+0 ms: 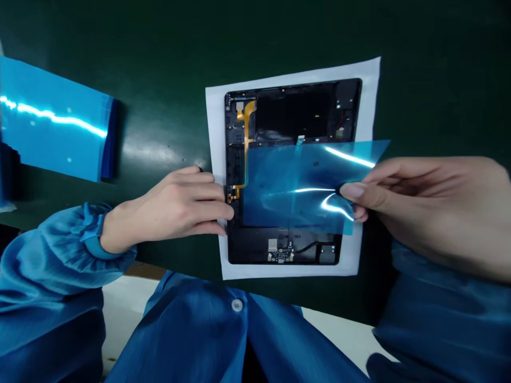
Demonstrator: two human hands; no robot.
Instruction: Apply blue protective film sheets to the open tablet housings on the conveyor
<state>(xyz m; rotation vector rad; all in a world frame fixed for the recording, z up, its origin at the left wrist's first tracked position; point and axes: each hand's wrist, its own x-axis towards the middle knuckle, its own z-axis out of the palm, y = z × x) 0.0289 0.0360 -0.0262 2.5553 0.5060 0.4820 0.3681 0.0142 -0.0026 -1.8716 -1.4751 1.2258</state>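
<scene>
A black tablet back housing (pixel 255 247) lies inside up on a white sheet (pixel 371 96), its circuit board (pixel 279 251) and orange flex cable (pixel 246 127) showing. My left hand (pixel 183 205) is at the housing's left edge, index finger and thumb on the rim, the other fingers curled. Between thumb and fingers my right hand (pixel 399 191) pinches the right side of a clear blue film (pixel 279 186). The film spreads over the middle of the housing and bows up towards that hand. Whether its left part touches the housing I cannot tell.
A stack of blue film sheets (pixel 56 119) sits at the left on the dark green table (pixel 167 53). Blue sleeves and a buttoned blue coat (pixel 199 330) fill the lower part of the view, close to the table's front edge.
</scene>
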